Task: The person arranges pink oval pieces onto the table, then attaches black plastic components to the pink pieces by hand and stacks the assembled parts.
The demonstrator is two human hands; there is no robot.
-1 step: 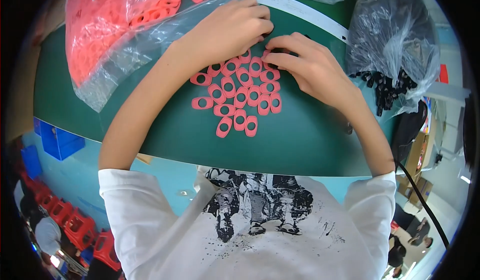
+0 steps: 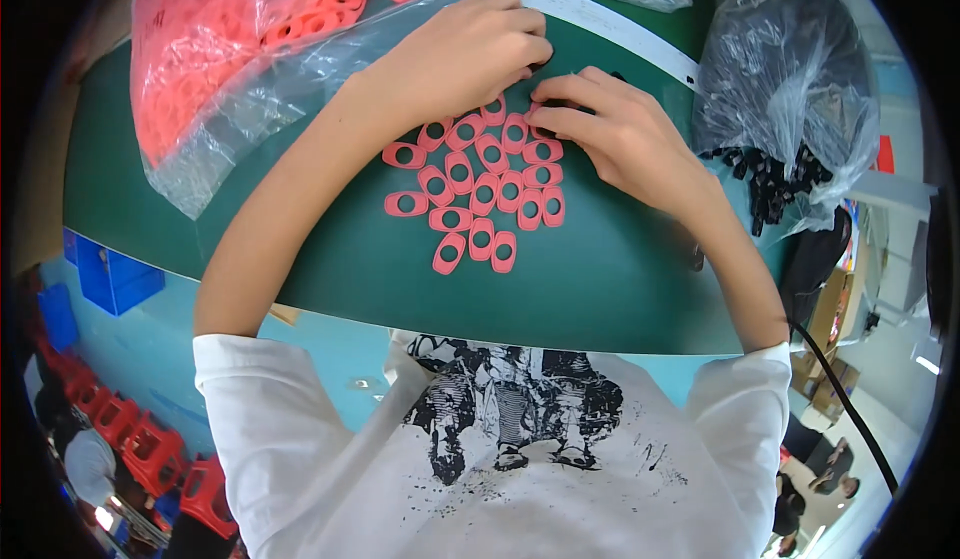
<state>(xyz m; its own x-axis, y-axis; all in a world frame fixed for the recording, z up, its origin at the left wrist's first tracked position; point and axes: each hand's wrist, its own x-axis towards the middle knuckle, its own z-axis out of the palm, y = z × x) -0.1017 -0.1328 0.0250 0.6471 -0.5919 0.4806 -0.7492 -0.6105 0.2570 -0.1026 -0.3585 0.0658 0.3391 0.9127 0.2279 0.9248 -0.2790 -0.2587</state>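
Many flat pink plastic pieces (image 2: 458, 172), each with a round hole, lie spread on the green table in front of me. At the far side of them is my left hand (image 2: 490, 47), its fingers curled in; whatever they hold is hidden. My right hand (image 2: 622, 131) is bent over the pieces' far right edge. Its thumb and forefinger close around a pink piece (image 2: 534, 107), of which only a bit shows. Another pink piece (image 2: 543, 150) lies just below the right thumb.
A clear bag of pink pieces (image 2: 215, 69) lies at the far left. At the far right a clear bag (image 2: 785, 69) has small black parts (image 2: 768, 184) at its mouth. A white strip (image 2: 620, 29) crosses the table's far side. Blue bins (image 2: 118, 277) stand below the left edge.
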